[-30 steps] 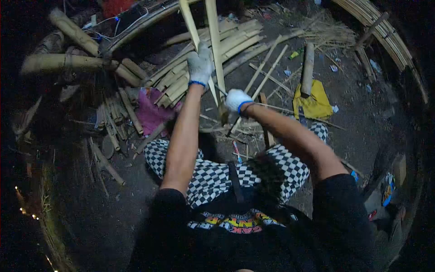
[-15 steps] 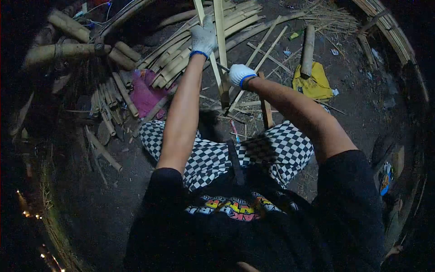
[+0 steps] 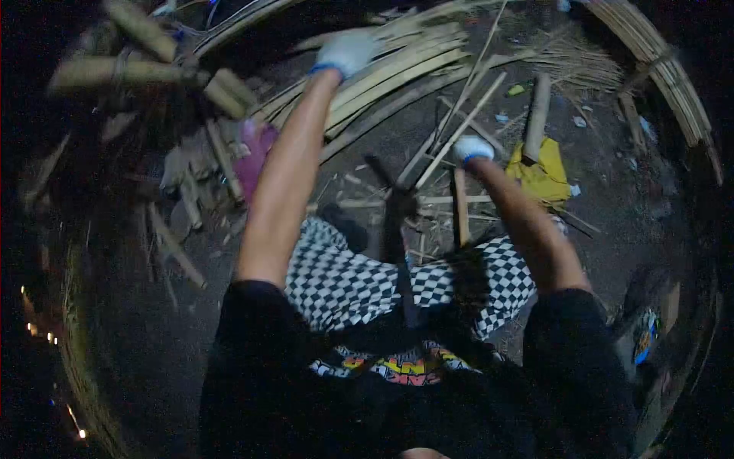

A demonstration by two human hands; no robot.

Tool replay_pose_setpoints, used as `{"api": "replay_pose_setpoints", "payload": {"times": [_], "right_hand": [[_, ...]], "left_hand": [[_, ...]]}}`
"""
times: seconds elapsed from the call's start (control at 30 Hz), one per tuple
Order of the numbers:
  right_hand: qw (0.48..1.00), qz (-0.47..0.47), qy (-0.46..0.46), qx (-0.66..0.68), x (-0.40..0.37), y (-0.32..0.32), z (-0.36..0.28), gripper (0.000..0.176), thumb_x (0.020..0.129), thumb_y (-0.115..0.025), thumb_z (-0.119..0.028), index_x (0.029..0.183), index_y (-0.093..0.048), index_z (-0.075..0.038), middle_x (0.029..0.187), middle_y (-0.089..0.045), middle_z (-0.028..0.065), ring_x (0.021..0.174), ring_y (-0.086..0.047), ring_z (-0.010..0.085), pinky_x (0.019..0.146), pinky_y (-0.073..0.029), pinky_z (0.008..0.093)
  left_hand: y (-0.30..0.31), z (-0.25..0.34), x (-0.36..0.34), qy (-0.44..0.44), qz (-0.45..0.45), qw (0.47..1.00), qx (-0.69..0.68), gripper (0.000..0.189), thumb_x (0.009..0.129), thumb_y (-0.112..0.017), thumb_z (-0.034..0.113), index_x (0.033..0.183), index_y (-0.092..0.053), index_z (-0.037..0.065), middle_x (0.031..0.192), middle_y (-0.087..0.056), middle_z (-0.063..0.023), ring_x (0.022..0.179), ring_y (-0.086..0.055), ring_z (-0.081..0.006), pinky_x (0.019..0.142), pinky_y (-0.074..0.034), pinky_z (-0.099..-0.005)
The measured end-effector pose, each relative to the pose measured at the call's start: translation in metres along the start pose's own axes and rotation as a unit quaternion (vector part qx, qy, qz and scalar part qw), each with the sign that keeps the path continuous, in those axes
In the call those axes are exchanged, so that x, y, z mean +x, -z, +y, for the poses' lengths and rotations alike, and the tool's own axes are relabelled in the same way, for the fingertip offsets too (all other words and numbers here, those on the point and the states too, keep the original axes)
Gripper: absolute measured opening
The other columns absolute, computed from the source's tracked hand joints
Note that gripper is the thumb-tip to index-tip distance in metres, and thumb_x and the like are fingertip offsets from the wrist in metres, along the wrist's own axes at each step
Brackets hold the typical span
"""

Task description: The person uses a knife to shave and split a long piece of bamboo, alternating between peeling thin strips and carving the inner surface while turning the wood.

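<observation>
Left hand [image 3: 348,52] stretches ahead onto the slats [image 3: 405,65], piled where it can get at them (grip too blurred to tell); right hand [image 3: 472,148] is fisted beside a strip [image 3: 451,141].

2 gloved hands show: left hand [image 3: 348,52], right hand [image 3: 472,148]. The ground [image 3: 627,180] carries 1 yellow cloth [image 3: 544,174], 1 pink cloth [image 3: 256,149], 1 short bamboo log [image 3: 537,115] and at least 3 thick bamboo poles [image 3: 115,73]. Split strips [image 3: 397,67] are too blurred to count.

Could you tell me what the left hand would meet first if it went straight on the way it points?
The left hand would likely meet the bamboo strips just ahead; blur hides any contact.
</observation>
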State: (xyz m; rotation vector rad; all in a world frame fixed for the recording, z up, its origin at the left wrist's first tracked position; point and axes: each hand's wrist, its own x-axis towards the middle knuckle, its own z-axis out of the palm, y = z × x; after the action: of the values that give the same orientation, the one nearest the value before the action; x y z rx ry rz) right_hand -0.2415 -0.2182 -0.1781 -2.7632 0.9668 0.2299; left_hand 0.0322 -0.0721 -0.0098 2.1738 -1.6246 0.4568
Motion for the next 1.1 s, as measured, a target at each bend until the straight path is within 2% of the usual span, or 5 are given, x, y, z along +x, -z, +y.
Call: {"api": "replay_pose_setpoints", "payload": {"times": [0.23,0.53,0.63,0.93,1.1], "right_hand": [[0.958,-0.169,-0.094,0.21,-0.063,-0.062,0.057,0.066,0.088,-0.04,-0.054,0.091,-0.064,0.007,0.092,-0.062,0.0302,0.088,-0.061,0.0441,0.075,-0.048,0.0481],[0.934,-0.109,-0.141,0.311,-0.04,-0.039,0.158,0.064,0.09,-0.039,-0.054,0.089,-0.06,0.007,0.085,-0.062,0.0221,0.08,-0.058,0.0348,0.072,-0.045,0.0423],[0.893,-0.09,-0.169,0.408,-0.02,-0.022,0.168,0.046,0.09,-0.048,-0.046,0.079,-0.059,-0.002,0.063,-0.056,0.0074,0.055,-0.054,0.0188,0.05,-0.042,0.0343],[0.417,-0.024,-0.265,0.869,0.008,0.013,0.166,0.036,0.093,-0.049,-0.037,0.068,-0.046,-0.011,0.053,-0.047,0.0052,0.043,-0.05,0.0235,0.042,-0.046,0.0395],[0.474,-0.012,-0.271,0.838,0.019,0.014,0.172,0.037,0.093,-0.049,-0.037,0.069,-0.047,-0.009,0.053,-0.048,0.0054,0.042,-0.05,0.0231,0.041,-0.046,0.0383]], "left_hand": [[-0.1,0.02,-0.037,0.278,0.025,0.958,-0.061,0.029,0.089,-0.044,0.024,0.099,-0.059,0.002,0.093,-0.06,-0.0292,0.087,-0.06,-0.0409,0.074,-0.048,-0.049],[-0.218,0.08,-0.023,0.204,-0.128,0.97,-0.046,0.026,0.088,-0.045,0.024,0.098,-0.057,0.003,0.102,-0.057,-0.0287,0.091,-0.058,-0.044,0.077,-0.048,-0.0506],[-0.281,0.082,-0.018,0.158,-0.079,0.981,-0.076,0.031,0.086,-0.048,0.029,0.096,-0.058,0.001,0.102,-0.06,-0.0286,0.094,-0.058,-0.0427,0.08,-0.046,-0.0499],[-0.442,0.106,0.017,0.234,-0.207,0.949,-0.039,0.026,0.083,-0.051,0.021,0.098,-0.058,0.002,0.102,-0.061,-0.024,0.095,-0.059,-0.0385,0.082,-0.047,-0.0464],[-0.498,0.113,-0.01,0.296,-0.202,0.932,-0.055,0.028,0.083,-0.055,0.017,0.107,-0.056,0.003,0.105,-0.062,-0.0196,0.095,-0.061,-0.0388,0.081,-0.05,-0.0438]]}}
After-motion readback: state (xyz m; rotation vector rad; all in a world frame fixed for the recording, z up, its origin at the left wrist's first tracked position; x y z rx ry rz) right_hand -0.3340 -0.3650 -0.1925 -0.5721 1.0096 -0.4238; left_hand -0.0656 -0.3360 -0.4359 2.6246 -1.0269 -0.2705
